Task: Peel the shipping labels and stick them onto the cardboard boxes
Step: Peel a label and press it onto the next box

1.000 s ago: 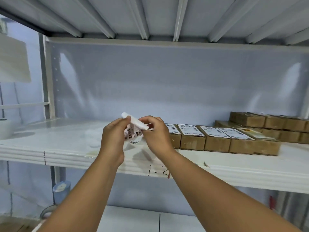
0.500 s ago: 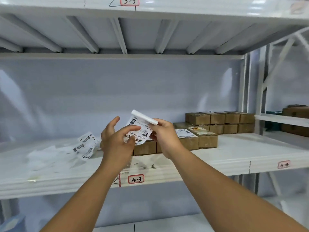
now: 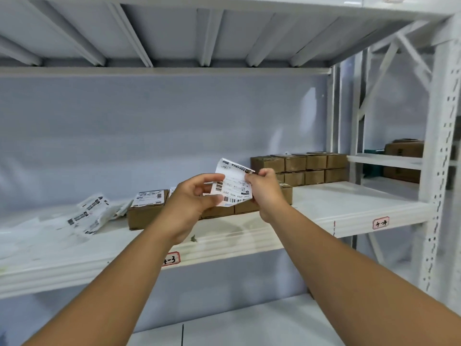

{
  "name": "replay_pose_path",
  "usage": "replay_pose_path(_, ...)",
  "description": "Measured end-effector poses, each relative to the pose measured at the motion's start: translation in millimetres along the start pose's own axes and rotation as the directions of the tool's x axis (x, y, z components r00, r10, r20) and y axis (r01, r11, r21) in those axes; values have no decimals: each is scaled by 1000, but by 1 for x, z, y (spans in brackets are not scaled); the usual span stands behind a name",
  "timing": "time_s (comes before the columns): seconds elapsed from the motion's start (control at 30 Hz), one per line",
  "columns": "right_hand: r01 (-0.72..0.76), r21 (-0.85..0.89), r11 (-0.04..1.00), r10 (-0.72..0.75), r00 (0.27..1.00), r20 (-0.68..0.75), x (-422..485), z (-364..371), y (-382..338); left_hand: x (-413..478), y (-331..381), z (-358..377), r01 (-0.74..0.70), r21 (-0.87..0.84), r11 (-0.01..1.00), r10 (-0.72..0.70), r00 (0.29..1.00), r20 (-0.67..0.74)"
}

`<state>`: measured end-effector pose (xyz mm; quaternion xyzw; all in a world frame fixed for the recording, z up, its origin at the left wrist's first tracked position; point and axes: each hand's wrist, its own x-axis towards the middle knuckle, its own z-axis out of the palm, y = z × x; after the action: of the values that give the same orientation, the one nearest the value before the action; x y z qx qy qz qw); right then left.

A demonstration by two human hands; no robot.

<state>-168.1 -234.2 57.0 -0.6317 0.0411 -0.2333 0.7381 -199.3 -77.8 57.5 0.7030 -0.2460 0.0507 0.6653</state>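
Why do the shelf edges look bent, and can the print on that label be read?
Head view: the wide-angle lens bows the shelf and leans the upright post; soft glare streaks the back wall; the shipping label held between left hand and right hand shows barcodes, but fine text is too blurred to read.

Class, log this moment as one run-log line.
step: peeling | hands: left and right both pinch label | boxes: on shelf | label: not yet stuck

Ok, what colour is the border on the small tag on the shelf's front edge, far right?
Red border, white inside, seen in the head view.
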Motion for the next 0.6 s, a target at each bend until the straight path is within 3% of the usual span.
replay_pose_path(0.1, 44, -50, 998, -43, 999, 9, 5, -9, 3, 6, -3, 10, 11, -7, 1000, -11, 1000, 24)
replay_pose_path(0.27, 99, -3, 995, -97, 980, 174, 9, -22, 4, 22, -14, 25, 4, 95, 996, 1, 999, -44)
replay_pose_path(0.47, 51, 86, 995, -71, 966, 249, 28, -44, 5, 51, -21, 48, -14, 84, 996, 25, 991, -133)
replay_pose_path(0.6, 31, 19, 999, -34, 967, 253, 42, -59, -2, 71, -21, 69, -40, 82, 996, 51, 989, -141)
